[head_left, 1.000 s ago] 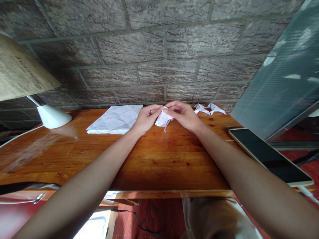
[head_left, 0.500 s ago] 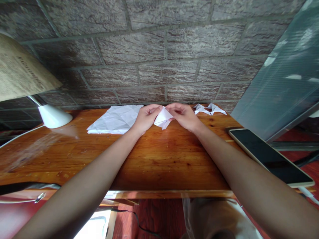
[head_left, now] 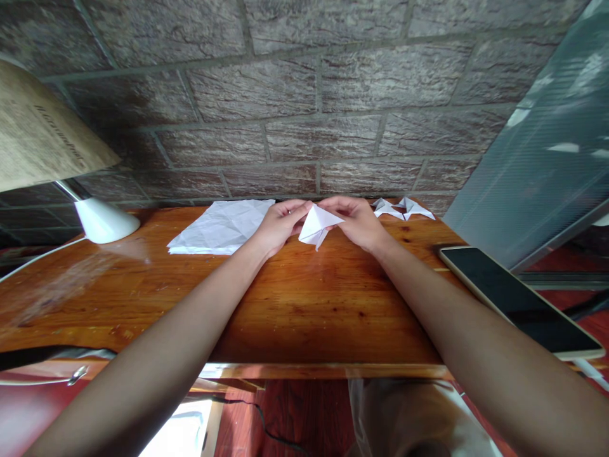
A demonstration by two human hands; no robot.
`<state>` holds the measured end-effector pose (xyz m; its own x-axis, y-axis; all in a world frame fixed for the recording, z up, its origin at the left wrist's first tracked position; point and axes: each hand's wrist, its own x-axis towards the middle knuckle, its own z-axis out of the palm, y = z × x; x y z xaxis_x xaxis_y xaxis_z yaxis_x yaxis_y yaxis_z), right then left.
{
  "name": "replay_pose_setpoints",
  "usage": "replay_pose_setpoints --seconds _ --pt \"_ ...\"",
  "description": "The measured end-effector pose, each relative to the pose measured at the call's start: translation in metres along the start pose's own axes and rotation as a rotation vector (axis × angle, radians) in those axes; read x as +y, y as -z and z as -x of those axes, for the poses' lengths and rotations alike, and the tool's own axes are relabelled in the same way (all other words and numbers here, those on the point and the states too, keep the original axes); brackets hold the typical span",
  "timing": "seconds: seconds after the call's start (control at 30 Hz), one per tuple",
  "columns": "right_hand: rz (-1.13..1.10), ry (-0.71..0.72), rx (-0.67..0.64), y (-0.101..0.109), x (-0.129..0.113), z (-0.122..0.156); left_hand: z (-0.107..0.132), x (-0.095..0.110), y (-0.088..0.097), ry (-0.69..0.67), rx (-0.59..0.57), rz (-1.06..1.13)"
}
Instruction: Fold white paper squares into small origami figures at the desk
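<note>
Both hands meet at the far side of the wooden table (head_left: 304, 304), close to the brick wall (head_left: 304, 127), and between them they hold a small folded paper (head_left: 318, 227). The left hand (head_left: 278, 223) is curled narrow, its fingertips (head_left: 303, 207) pinching the paper's far left edge. The right hand (head_left: 358, 222) is also closed narrow, its fingers (head_left: 334, 204) gripping the paper at its far right side, where one white corner sticks out to the right in front of the hand. The paper sits in the gap between the two sets of fingertips, with most of its white face showing below them.

The paper is a flat, roughly triangular shape. Its long axis runs far to near, leaning a little left at the near end, and it narrows to a sharp tip pointing toward the near edge of the table. Whether that tip touches the wood cannot be told.

A creased open sheet (head_left: 221, 226) lies flat just left of the left hand. Small folded pieces (head_left: 403, 208) lie just right of the right hand. A phone (head_left: 518, 298) lies at the table's right edge, and a lamp (head_left: 105, 222) stands at the far left.
</note>
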<state>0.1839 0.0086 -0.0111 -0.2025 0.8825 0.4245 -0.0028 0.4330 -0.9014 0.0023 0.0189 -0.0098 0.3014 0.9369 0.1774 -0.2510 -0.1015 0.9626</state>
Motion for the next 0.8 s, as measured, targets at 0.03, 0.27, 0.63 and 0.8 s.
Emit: replay_pose_setpoints --seconds 0.03,0.27,0.63,0.8 --pt "-0.002 0.000 0.003 -0.0001 -0.0002 0.0000 -0.0002 -0.0002 0.0005 0.006 -0.007 0.012" --pt "-0.021 0.006 0.024 -0.0029 -0.0045 0.0012 0.0000 0.0019 0.0044 0.055 -0.052 0.054" --pt "0.024 0.049 0.010 -0.0015 -0.0043 -0.0001 0.0012 0.0006 -0.0015 -0.097 -0.028 -0.028" --pt "0.032 0.062 0.023 -0.0033 -0.0060 0.0005 0.0016 0.0023 -0.0015 -0.126 -0.029 -0.071"
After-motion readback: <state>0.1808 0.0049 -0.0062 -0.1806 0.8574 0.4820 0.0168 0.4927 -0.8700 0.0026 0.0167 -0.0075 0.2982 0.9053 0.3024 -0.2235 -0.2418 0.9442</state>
